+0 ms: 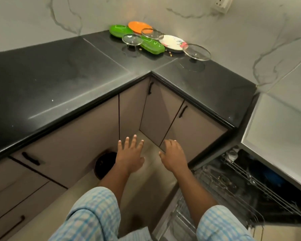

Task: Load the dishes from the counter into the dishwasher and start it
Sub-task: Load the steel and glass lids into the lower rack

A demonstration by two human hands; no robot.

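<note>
Sleeves (pixel 94 214) | left hand (pixel 129 156), right hand (pixel 173 157) outstretched | dishwasher rack (pixel 233 185) out — dishes (pixel 152 44) far corner

Both bare hands, left hand (pixel 130 154) and right hand (pixel 174 156), hover empty at lower centre; coloured plastic plates (pixel 119 30) and glass lids (pixel 132 39) crowd the black table (pixel 59 75) at upper centre; open dishwasher (pixel 247 188) lower right.

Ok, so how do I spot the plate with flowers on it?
Look to the far corner of the black counter, where the dishes are piled. The flowery plate lies just left of the rightmost glass lid. It's the only white one.
</note>
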